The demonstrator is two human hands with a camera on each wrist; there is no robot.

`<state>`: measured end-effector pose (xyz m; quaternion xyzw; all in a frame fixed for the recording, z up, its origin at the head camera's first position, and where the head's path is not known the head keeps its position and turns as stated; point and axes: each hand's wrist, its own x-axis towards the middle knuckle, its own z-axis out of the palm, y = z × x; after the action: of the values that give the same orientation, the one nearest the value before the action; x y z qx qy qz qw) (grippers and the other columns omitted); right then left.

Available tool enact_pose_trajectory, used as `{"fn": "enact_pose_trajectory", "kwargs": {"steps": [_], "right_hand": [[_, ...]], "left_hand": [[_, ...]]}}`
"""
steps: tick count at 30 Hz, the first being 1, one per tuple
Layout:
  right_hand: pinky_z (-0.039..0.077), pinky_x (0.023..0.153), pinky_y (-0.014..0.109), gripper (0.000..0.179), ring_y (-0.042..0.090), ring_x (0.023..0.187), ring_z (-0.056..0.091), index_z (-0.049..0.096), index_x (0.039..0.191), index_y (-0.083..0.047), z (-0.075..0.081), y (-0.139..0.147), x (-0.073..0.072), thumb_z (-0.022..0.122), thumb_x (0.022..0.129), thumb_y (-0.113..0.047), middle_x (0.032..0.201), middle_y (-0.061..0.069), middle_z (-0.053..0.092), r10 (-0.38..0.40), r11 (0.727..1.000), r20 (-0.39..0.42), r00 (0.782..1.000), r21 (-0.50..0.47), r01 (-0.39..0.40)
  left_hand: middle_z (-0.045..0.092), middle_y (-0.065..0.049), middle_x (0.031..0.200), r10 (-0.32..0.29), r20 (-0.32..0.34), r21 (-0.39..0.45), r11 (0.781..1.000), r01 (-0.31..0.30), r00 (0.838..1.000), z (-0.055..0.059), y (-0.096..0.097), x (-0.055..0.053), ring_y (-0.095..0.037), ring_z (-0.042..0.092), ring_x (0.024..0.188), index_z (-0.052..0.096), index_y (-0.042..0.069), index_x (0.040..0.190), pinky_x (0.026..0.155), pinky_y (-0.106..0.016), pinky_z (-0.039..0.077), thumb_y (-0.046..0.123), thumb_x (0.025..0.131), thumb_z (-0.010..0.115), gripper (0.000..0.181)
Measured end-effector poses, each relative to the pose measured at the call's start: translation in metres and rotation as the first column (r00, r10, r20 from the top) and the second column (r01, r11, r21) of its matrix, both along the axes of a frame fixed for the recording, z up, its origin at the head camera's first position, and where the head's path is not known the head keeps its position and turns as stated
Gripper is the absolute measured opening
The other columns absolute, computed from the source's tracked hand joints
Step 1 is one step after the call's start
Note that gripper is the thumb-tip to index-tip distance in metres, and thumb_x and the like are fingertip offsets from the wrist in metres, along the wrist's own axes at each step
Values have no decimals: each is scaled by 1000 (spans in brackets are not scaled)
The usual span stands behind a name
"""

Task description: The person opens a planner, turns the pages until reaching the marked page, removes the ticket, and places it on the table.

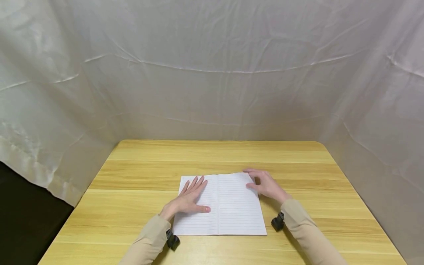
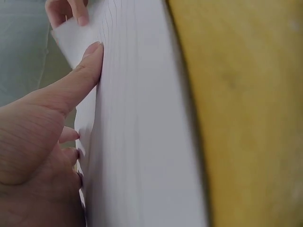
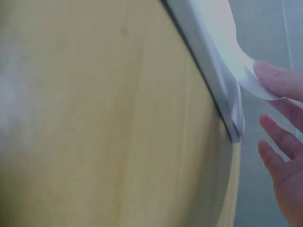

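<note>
An open notebook point(image 1: 236, 209) with ruled white pages lies on the wooden table, its spine fold running away from me down the middle. My left hand point(image 1: 188, 200) rests flat on the left page, fingers spread and thumb pointing toward the fold. In the left wrist view the left thumb point(image 2: 78, 78) lies along the lined paper. At the far right corner, my right hand point(image 1: 266, 186) pinches a page between thumb and index finger. That page point(image 3: 253, 80) curves up off the rest of the notebook in the right wrist view, while the other right fingers are loosely bent.
The yellow wooden table point(image 1: 132, 176) extends around the notebook on all sides. Pale grey cloth point(image 1: 212, 95) hangs behind the table and along both sides. A dark area point(image 1: 26, 217) shows past the left edge. Small black cameras point(image 1: 277, 222) sit at both wrists.
</note>
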<state>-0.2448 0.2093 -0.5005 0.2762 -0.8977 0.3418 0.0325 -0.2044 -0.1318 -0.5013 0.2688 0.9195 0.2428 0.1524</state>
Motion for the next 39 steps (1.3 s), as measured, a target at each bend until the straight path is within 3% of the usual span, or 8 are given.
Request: {"fn": "enact_pose_trajectory", "kwargs": {"steps": [9,15,22,28,33,39], "right_hand": [[41,112,58,49,43,137,50,57,140,2,6,-7,17,69,92,-4,145,24,55,75,997,-42,996,2,-75],[39,114,57,50,38,141,48,56,142,-3,13,-13,29,69,94,-8,151,16,53,142,990,25,990,17,-143],[33,118,58,57,36,146,42,55,144,-7,17,-20,37,70,95,-30,156,12,46,235,972,123,964,-15,-235],[32,118,63,53,38,147,39,56,144,-9,19,-26,41,68,97,-31,158,11,45,262,965,188,947,-70,-253],[36,116,60,46,39,145,41,58,142,-8,21,-30,44,64,100,-25,157,12,46,286,958,197,938,-80,-275],[33,119,58,44,40,147,38,58,141,-7,24,-37,46,61,101,-25,158,14,44,332,943,224,916,-98,-318]], "left_hand": [[3,-13,171,11,-19,40,999,-11,1000,-1,0,0,-35,-3,159,14,5,162,128,-59,-4,54,92,66,100],[10,-16,170,69,-48,96,993,-64,996,0,0,1,-35,2,159,13,4,162,128,-58,-3,50,94,65,97],[8,-20,169,156,36,255,954,-160,987,6,4,5,-33,7,159,1,4,162,129,-55,-5,47,95,66,102],[2,-17,169,146,101,363,916,-173,984,10,12,9,-32,9,158,-9,11,162,128,-56,-8,45,97,63,102],[6,-17,169,109,109,402,904,-144,988,9,19,12,-31,14,157,-9,14,162,128,-56,-5,43,100,60,97],[11,-18,169,103,98,432,892,-136,990,11,25,14,-33,16,157,-6,15,163,128,-58,0,40,101,59,93]]}}
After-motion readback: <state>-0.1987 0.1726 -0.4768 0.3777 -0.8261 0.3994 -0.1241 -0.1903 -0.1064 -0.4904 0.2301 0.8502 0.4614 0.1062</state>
